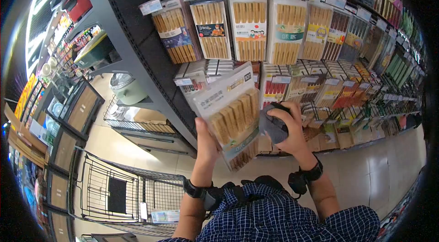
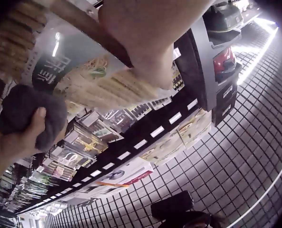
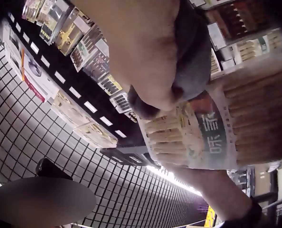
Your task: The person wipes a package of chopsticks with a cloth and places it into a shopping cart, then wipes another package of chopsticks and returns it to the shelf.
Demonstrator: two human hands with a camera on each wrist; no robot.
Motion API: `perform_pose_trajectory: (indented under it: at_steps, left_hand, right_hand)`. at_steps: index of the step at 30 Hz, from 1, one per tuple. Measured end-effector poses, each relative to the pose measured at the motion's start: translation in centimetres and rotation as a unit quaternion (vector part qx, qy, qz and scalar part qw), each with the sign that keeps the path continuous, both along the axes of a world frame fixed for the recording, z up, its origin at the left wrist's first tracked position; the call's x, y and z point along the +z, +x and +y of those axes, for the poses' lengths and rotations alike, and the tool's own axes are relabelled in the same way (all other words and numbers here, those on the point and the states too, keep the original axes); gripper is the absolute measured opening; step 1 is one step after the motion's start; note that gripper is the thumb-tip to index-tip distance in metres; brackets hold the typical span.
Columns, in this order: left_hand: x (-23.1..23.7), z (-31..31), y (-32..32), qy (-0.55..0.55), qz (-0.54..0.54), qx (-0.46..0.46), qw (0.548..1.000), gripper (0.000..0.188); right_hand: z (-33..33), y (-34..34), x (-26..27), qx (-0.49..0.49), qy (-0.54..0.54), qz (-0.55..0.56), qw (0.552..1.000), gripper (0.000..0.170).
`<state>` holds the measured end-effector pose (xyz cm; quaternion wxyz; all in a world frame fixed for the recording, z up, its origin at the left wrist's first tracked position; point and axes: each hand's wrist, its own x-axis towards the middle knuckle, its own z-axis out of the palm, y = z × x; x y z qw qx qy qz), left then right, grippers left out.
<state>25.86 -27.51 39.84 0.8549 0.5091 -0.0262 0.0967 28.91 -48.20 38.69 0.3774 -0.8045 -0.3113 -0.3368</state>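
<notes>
My left hand [image 1: 208, 145] grips a clear packet of wooden chopsticks [image 1: 238, 113] along its left edge, thumb up the side. The packet is tilted in front of the shelf, with a green label band around its lower half. On its other side my right hand [image 1: 294, 131] holds a bunched dark grey cloth [image 1: 273, 125] against the packet's edge. In the left wrist view the cloth [image 2: 31, 114] sits beside the packet's green band, thumb pressed into it. The right wrist view shows the right hand [image 3: 143, 52] curled around the cloth, partly over the packet [image 3: 214, 135].
Chopstick packets [image 1: 249, 27] hang in rows on the rack ahead, with price tags above them. A wire shopping cart [image 1: 109, 187] stands at lower left, holding a flat package [image 1: 165, 216] and a phone [image 1: 144, 211]. A grey shelf upright [image 1: 137, 54] rises to the left.
</notes>
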Motion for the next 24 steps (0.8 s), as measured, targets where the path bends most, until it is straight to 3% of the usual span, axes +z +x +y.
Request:
perform_pose_trajectory:
  at_steps: [2, 3, 6, 9, 12, 13, 15, 17, 20, 22, 24]
  left_hand:
    - [0.0, -0.5, -0.5, 0.05, -0.039, -0.06, 0.996, 0.081]
    - [-0.3, -0.5, -0.4, 0.01, -0.067, -0.136, 0.988, 0.085]
    - [-2.3, -1.3, 0.7, 0.113, -0.156, -0.21, 0.959, 0.097]
    - [-3.3, -2.6, 2.1, 0.227, -0.202, -0.16, 0.939, 0.11]
    - [-4.4, -2.0, 3.3, 0.147, -0.134, -0.214, 0.956, 0.118]
    - [-4.3, -2.0, 2.0, 0.109, -0.063, -0.2, 0.972, 0.107]
    - [-3.7, -1.6, 1.6, 0.051, -0.036, -0.237, 0.969, 0.099]
    - [-4.3, -1.4, 1.2, -0.017, -0.008, -0.27, 0.963, 0.08]
    - [-5.0, -2.3, 0.9, 0.018, 0.046, -0.27, 0.962, 0.085]
    - [-3.7, -3.0, 0.5, -0.022, 0.081, -0.246, 0.966, 0.078]
    - [-3.4, -3.2, 0.7, -0.069, 0.082, -0.226, 0.968, 0.076]
  right_hand:
    - [0.3, 0.2, -0.2, -0.006, 0.042, 0.005, 0.999, 0.05]
    - [0.5, 0.2, -0.1, -0.014, 0.051, 0.001, 0.999, 0.049]
    - [1.1, 0.1, 0.3, -0.026, 0.07, -0.001, 0.997, 0.047]
    - [1.8, -0.2, 0.9, -0.002, 0.08, 0.012, 0.997, 0.047]
    - [2.1, -0.8, 1.4, 0.059, 0.08, 0.012, 0.995, 0.046]
    - [2.2, -1.1, 1.9, 0.08, 0.07, 0.009, 0.994, 0.045]
    - [2.5, -1.7, 2.7, 0.112, 0.049, -0.004, 0.993, 0.044]
    - [3.0, -1.3, 2.8, 0.084, 0.1, -0.015, 0.991, 0.044]
    - [3.7, -0.6, 3.4, 0.023, 0.127, -0.048, 0.99, 0.047]
    - [4.0, -0.3, 3.6, -0.006, 0.111, -0.075, 0.991, 0.049]
    - [4.2, 0.0, 2.9, 0.037, 0.096, -0.086, 0.991, 0.052]
